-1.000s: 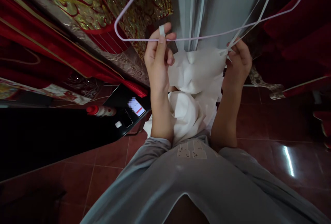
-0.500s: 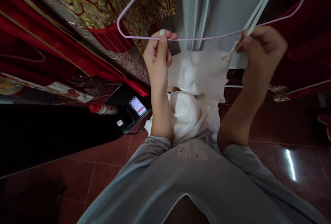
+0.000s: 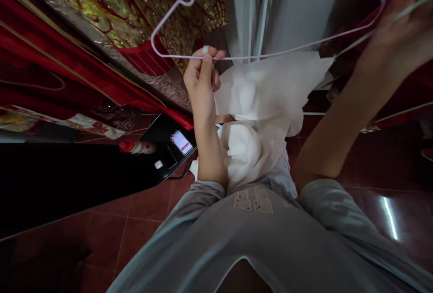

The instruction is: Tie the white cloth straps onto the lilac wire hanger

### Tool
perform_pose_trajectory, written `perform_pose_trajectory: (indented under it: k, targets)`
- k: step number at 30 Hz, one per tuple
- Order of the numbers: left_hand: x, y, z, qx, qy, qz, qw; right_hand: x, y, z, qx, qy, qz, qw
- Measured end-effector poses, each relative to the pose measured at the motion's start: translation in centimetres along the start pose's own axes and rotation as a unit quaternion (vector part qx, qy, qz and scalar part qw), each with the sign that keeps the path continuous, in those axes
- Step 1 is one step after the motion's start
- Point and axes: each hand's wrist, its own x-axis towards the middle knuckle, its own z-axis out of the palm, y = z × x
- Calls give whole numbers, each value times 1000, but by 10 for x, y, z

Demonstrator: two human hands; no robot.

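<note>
Glossy black surface [image 3: 77, 171], nine o'clock. Soft, crumpled white cloth [image 3: 262, 88], centre; pale strap [image 3: 355, 43] stretching towards two o'clock. Thin, smooth lilac hanger [image 3: 284, 51], twelve to one. Right hand [image 3: 394, 36], two, blurred: finger state unclear. Left hand [image 3: 202, 70], just before twelve, fingers clamped on hanger.

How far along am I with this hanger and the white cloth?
Done: the pink hanger is gripped by its lower bar in your left hand.
In hand: your right hand, blurred, draws a white strap out from a corner of the white cloth.
Left, probably: settling the strap and straightening the cloth, which is bunched near your lap. Whether anything is fastened, I can't tell.
</note>
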Motion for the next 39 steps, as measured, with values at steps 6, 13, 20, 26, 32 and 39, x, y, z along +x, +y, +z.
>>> perform_pose_trajectory:
  k: [6,13,20,26,32,39]
  targets:
    - [1,-4,-2,54,-27,5,998,-20,17,-12,4,10,-74,997]
    - [1,-9,-2,62,-59,70,994,-16,29,19,-34,-65,-264,962]
    - [-5,-3,-1,60,-51,52,996,-47,23,71,-178,-109,-143,968]
    - [7,-17,-40,107,59,156,980,-60,14,72,-221,-124,-119,960]
    - [28,-15,-80,134,46,362,921,-62,17,64,-215,-119,-133,960]
    - [46,35,-66,191,-111,290,931,-59,16,62,-216,-128,-129,959]
